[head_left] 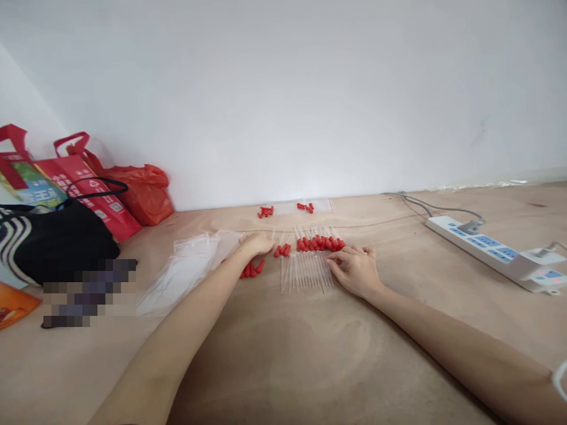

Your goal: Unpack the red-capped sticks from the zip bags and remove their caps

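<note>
My left hand (257,243) reaches over a small group of red rubber bulbs (252,270), beside clear plastic bags. Its fingers point away and are mostly hidden, so any grip cannot be made out. My right hand (357,268) rests at the right end of a row of thin clear dropper tubes (305,271); its fingers are bent and apart, with the fingertips by the tubes. Behind that row lie droppers with red bulbs (321,242), side by side, their clear stems pointing to the wall. A few more red-bulbed droppers (282,250) lie between my hands.
Flat clear zip bags (183,271) lie left of my left forearm. Near the wall, small red bulbs (305,207) rest on another clear bag. A plugged-in power strip (487,248) is at right. Red bags (142,192) and a black bag (57,242) stand at left.
</note>
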The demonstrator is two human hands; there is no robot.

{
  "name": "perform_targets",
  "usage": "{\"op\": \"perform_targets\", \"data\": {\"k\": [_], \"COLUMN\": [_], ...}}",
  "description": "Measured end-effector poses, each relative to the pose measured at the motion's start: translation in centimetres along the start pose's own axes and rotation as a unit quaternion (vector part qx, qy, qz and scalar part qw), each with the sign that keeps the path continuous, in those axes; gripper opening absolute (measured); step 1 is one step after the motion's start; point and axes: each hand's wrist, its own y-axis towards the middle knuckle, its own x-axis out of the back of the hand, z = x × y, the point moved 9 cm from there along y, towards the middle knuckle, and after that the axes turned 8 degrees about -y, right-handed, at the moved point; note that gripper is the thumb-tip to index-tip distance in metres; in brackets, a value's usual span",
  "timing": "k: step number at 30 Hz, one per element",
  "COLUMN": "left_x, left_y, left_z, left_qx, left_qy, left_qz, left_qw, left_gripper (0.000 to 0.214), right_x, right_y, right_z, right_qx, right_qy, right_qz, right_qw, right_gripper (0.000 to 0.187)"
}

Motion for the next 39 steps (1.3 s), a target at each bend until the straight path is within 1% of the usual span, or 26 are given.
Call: {"op": "perform_targets", "data": {"k": [3, 5, 6, 7, 9, 11, 13, 15, 17, 20, 22, 24, 27, 29, 32, 36, 39], "left_x": [1.9, 2.7, 2.8, 2.6, 1.9, 1.0, 0.3, 0.1, 0.0, 0.3, 0.7, 1.0, 1.1, 0.9, 0.7, 0.8, 0.9], "left_y": [-1.5, -3.6, -4.9, -6.3, -9.7, -12.6, -14.6, -15.8, -16.3, -16.8, -17.3, -17.7, -17.6, -17.5, -17.5, -17.9, -18.3], "left_z": [-0.3, -0.9, -1.2, -1.5, -3.0, -3.4, -3.6, -3.6, -3.7, -4.1, -4.3, -4.4, -4.4, -4.6, -4.6, -4.5, -4.3], "left_qx": [-0.014, -0.056, -0.084, -0.120, -0.255, -0.341, -0.401, -0.435, -0.451, -0.476, -0.493, -0.500, -0.493, -0.491, -0.493, -0.502, -0.504], "left_qy": [0.043, 0.057, 0.060, 0.064, 0.085, 0.087, 0.080, 0.072, 0.064, 0.050, 0.035, 0.022, 0.017, 0.017, 0.012, -0.006, -0.019], "left_qz": [-0.077, -0.112, -0.120, -0.125, -0.139, -0.154, -0.168, -0.183, -0.193, -0.212, -0.232, -0.247, -0.244, -0.228, -0.204, -0.188, -0.177], "left_qw": [0.996, 0.991, 0.987, 0.983, 0.953, 0.923, 0.897, 0.879, 0.869, 0.852, 0.838, 0.830, 0.835, 0.841, 0.846, 0.844, 0.845], "left_gripper": [0.021, 0.022, 0.022, 0.020, 0.020, 0.022, 0.022, 0.019, 0.016, 0.013, 0.012, 0.012, 0.010, 0.015, 0.016, 0.017, 0.016], "right_x": [0.2, 0.5, 0.8, 1.1, 2.0, 2.8, 3.1, 3.0, 2.8, 2.9, 2.9, 2.8, 2.9, 3.0, 3.2, 3.4, 3.6], "right_y": [0.0, 0.0, 0.0, 0.0, -0.1, -0.4, -0.8, -1.2, -1.5, -1.7, -1.8, -1.9, -2.0, -2.1, -2.3, -2.7, -2.9], "right_z": [0.0, 0.1, 0.2, 0.5, 1.3, 2.7, 4.3, 5.9, 6.9, 7.5, 7.7, 7.9, 8.2, 8.3, 8.5, 8.9, 9.2], "right_qx": [0.000, 0.005, 0.013, 0.025, 0.063, 0.116, 0.175, 0.227, 0.257, 0.267, 0.273, 0.280, 0.279, 0.276, 0.282, 0.299, 0.309], "right_qy": [0.007, 0.020, 0.029, 0.038, 0.045, 0.035, 0.017, 0.010, 0.020, 0.047, 0.057, 0.058, 0.057, 0.061, 0.073, 0.072, 0.065], "right_qz": [-0.016, -0.032, -0.044, -0.058, -0.087, -0.106, -0.100, -0.077, -0.063, -0.080, -0.093, -0.102, -0.109, -0.108, -0.104, -0.096, -0.102], "right_qw": [1.000, 0.999, 0.999, 0.997, 0.993, 0.987, 0.979, 0.971, 0.964, 0.959, 0.956, 0.953, 0.953, 0.953, 0.951, 0.947, 0.943], "right_gripper": [0.019, 0.019, 0.023, 0.029, 0.042, 0.049, 0.049, 0.043, 0.033, 0.019, 0.014, 0.012, 0.010, 0.010, 0.009, 0.011, 0.014]}}
